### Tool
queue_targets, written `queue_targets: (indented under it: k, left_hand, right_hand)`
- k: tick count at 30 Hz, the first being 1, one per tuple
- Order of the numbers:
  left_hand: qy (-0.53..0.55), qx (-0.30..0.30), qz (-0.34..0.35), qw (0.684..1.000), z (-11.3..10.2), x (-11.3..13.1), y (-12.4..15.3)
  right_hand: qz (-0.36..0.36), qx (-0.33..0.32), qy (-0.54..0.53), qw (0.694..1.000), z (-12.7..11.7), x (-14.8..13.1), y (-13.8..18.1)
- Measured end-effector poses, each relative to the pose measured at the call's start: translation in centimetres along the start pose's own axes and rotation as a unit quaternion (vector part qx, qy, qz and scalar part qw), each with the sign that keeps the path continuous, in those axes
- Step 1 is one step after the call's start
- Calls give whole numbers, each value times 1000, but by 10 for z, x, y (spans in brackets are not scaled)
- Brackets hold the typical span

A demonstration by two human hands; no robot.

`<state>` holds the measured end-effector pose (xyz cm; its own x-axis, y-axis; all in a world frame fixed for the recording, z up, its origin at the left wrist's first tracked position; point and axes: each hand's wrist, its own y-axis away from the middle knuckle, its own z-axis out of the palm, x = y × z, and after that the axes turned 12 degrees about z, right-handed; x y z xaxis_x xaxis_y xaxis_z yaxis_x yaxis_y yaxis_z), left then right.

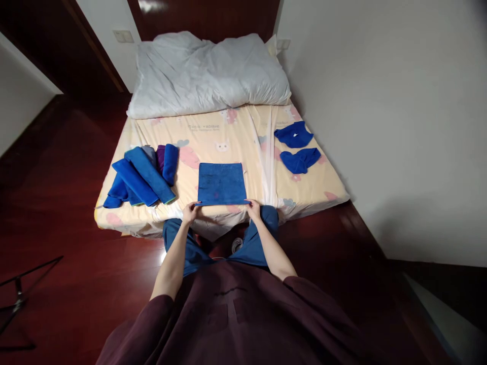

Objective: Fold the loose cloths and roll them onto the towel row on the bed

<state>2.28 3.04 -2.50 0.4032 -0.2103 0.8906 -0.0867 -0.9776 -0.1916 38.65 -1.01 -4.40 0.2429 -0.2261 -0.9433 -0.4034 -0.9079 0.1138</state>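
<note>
**Towel (221,183) flat at the bed's (312,203) near edge**

I saw it spread on the patterned sheet (236,137), my left hand (190,212) pinching its near left corner, my right hand (253,209) the other. Some rolled towels (142,177) lay left, two crumpled cloths (299,148) right, a duvet (205,76) at the head. Dark wood floor (76,263) ran around; a white wall (399,126) stood right.
</note>
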Motion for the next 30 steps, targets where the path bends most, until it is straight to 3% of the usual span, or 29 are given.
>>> queue_targets:
  k: [4, 13, 25, 28, 30]
  left_hand:
    - [-17, 10, -21, 1000, 2, 0, 2]
    - [-39, 31, -54, 997, 2, 1, 0]
    - [-89, 40, -98, 990, 8, 7, -8]
    - [-122, 75, -94, 985, 14, 17, -2]
    - [-168, 85, -42, 981, 18, 27, 7]
  right_hand:
    - [25, 47, 18, 998, 3, -1, 1]
    - [11, 71, 70, 995, 5, -2, 2]
    - [69, 93, 123, 986, 13, -18, -3]
    - [43, 110, 122, 985, 12, -23, 7]
    - [-14, 121, 130, 984, 8, -25, 19]
